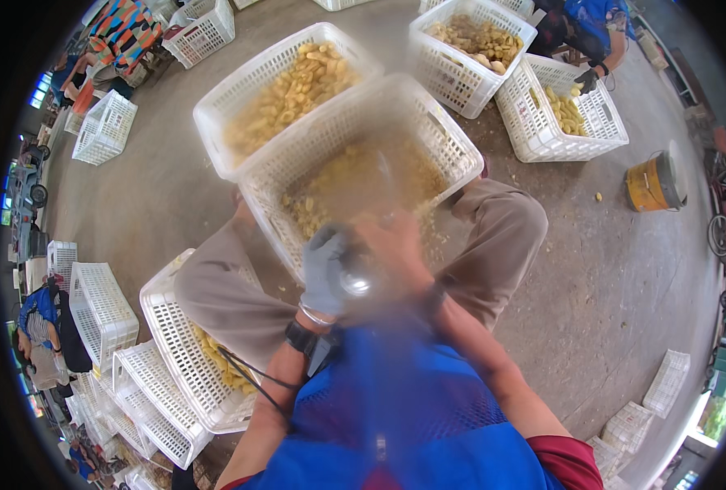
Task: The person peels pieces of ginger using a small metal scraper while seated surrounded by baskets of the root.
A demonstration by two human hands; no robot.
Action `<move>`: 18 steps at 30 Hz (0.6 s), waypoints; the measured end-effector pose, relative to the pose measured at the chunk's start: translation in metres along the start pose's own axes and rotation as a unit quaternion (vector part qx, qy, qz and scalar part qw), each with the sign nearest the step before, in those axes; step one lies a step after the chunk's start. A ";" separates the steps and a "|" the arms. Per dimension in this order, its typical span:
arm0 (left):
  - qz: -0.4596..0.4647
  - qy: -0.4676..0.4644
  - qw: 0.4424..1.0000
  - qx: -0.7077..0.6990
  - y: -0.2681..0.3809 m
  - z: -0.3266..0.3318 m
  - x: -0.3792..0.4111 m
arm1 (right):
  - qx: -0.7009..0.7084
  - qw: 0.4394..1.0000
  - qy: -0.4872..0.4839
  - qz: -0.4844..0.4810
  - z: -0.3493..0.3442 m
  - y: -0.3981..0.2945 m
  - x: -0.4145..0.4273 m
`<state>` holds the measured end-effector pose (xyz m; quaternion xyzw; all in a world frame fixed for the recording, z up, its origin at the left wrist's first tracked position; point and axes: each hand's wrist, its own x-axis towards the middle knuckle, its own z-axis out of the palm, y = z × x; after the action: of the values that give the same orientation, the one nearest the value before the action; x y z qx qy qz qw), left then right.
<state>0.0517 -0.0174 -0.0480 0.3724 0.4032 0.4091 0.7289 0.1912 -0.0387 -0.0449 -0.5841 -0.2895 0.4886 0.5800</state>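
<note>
My left hand, in a grey glove, is at the near rim of a white slatted plastic crate, its fingers curled. Beside it, my bare right hand is badly blurred by a smear across the middle of the view. Whether either hand holds anything cannot be made out. The crate stands tilted between my knees, with small yellowish pieces in its bottom. Against its far side is a second white crate holding larger yellow oblong pieces.
A third crate with yellow pieces is by my left leg, near several stacked crates. At the upper right, a co-worker's gloved hand reaches into another crate. A yellow bucket stands on the concrete floor.
</note>
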 end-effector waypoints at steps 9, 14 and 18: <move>0.040 0.057 0.997 0.033 0.028 0.021 -0.017 | 0.040 0.995 0.074 0.047 -0.034 0.017 0.051; 0.052 -0.021 0.998 -0.026 0.035 0.008 -0.002 | -0.214 0.952 0.037 -0.215 -0.041 0.064 0.088; 0.058 -0.004 0.998 0.009 0.039 -0.003 -0.001 | -0.220 0.973 0.037 -0.066 -0.037 0.033 0.063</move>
<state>0.0366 -0.0026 -0.0145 0.4034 0.3821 0.4453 0.7021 0.2391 -0.0017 -0.0966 -0.6948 -0.4059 0.3513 0.4786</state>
